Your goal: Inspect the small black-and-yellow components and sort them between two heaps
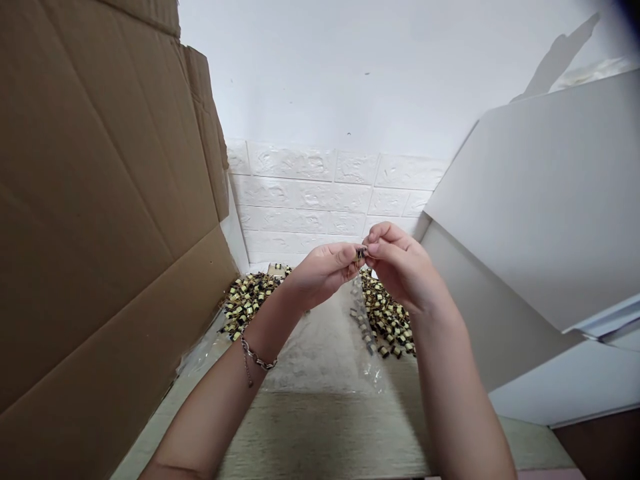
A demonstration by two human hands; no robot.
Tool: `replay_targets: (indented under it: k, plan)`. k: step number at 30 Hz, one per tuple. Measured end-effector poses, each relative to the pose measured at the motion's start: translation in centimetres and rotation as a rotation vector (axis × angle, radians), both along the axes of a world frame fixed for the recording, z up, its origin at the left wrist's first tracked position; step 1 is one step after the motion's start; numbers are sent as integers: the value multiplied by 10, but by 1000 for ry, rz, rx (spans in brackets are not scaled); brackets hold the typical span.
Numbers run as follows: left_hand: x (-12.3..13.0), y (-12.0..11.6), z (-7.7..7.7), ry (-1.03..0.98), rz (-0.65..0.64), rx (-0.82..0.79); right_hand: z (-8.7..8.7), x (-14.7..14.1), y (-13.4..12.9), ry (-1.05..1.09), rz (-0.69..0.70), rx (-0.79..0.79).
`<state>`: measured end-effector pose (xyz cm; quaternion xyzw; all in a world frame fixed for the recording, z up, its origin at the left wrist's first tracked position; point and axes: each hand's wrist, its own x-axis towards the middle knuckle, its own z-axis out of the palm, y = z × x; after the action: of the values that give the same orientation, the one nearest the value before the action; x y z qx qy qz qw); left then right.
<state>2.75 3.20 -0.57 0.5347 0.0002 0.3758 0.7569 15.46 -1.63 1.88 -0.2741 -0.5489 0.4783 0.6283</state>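
Observation:
Above the table, my left hand (321,272) pinches a small wire-wound transformer (360,253) between thumb and fingers. It has a black base with pins, and thin copper-coloured wires hang below it. Close against its right side, my right hand (404,268) is closed, thumb and forefinger pinched on one of its wire leads. The exact grip of the right fingertips is too small to make out. Below my left hand lies a pile of similar yellow-and-black transformers (249,298); a second pile of transformers (387,317) lies under my right hand.
A clear plastic sheet (315,353) lies on the pale table (325,433) between the piles. A tall cardboard panel (115,200) rises on the left and white panels (540,200) on the right. A white brick-patterned wall (305,193) closes off the back.

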Motion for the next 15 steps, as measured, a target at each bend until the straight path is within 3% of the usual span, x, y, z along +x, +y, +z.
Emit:
replay_targets:
  k: [8,15]
  plan:
    - [-3,-2,3,71,15,179,1,3,-3,-27,70,-87]
    - [-3,-1,2,69,27,160,2,0,-4,-11,80,-89]
